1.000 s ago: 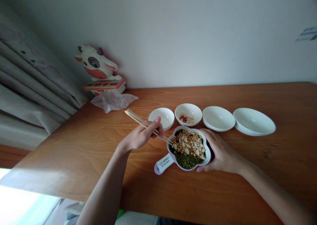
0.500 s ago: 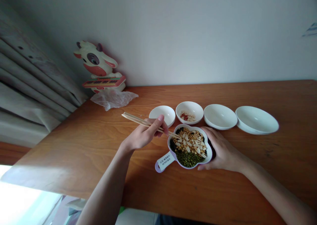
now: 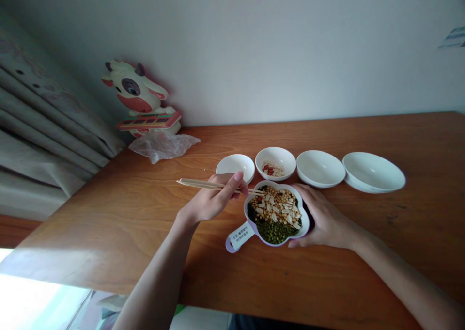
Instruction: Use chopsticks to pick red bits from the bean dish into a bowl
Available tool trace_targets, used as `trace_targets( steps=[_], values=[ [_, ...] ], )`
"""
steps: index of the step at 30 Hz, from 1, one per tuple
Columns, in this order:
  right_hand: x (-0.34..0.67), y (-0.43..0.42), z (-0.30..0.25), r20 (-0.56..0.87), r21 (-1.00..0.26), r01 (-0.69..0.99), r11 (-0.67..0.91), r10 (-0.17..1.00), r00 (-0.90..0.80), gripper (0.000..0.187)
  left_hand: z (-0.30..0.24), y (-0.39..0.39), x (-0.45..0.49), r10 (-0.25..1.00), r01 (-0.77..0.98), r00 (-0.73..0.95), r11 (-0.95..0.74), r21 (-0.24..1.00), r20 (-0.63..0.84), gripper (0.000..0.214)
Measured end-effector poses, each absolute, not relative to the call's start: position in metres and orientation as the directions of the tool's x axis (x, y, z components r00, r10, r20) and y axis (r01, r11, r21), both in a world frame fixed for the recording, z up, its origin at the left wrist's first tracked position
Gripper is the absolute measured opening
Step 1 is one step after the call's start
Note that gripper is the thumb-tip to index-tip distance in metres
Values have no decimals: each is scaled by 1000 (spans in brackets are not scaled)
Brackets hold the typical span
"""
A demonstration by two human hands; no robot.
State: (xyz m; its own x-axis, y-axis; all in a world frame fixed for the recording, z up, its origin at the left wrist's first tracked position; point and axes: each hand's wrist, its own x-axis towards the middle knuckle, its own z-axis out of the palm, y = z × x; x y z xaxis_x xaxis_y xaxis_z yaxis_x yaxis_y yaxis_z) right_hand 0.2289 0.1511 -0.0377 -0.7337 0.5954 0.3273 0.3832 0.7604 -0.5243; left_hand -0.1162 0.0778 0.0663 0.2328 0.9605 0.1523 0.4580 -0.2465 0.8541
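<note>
My left hand (image 3: 214, 199) is closed around a pair of wooden chopsticks (image 3: 198, 183), whose tips reach the left upper part of the food in a lilac-edged bowl (image 3: 306, 223). Wrapped round that bowl's right side is my right hand (image 3: 321, 218). Pale peanut halves (image 3: 274, 217), yellow beans, green mung beans (image 3: 275, 232) and some dark beans fill the bowl. Its short handle (image 3: 241, 235), with a white printed label, points toward the lower left. Whether the chopstick tips grip anything cannot be made out.
Behind the held bowl stand a white bowl (image 3: 236, 163), a second white bowl (image 3: 286, 155) with reddish and pale pieces, and two more white bowls (image 3: 321, 167) (image 3: 374, 171). A cow toy keyboard (image 3: 145, 97) and a crumpled plastic bag (image 3: 163, 146) sit at the back left.
The chopsticks have tilted flatter, with their tips shifted slightly up within the bowl. A reddish piece now shows near the tips. The view has shifted slightly; my right hand keeps its hold.
</note>
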Motion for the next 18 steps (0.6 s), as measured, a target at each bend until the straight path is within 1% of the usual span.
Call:
trace_targets(
  steps=[4, 8, 10, 14, 18],
  values=[
    [227, 151, -34, 334, -519, 374, 769, 585, -739, 141, 68, 76, -119, 944, 423, 305, -256, 869, 129, 82],
    [226, 151, -31, 349, -512, 365, 778, 576, -739, 140, 67, 75, -119, 931, 441, 355, -246, 863, 84, 79],
    [226, 150, -30, 349, -502, 366, 783, 571, -743, 139, 66, 76, -119, 937, 448, 336, -245, 859, 93, 76],
    [225, 150, -31, 356, -493, 364, 790, 565, -744, 141, 64, 77, -119, 948, 459, 266, -284, 842, 174, 73],
    [225, 151, -32, 355, -500, 355, 790, 561, -748, 141, 67, 74, -121, 943, 478, 299, -281, 832, 146, 71]
  ],
)
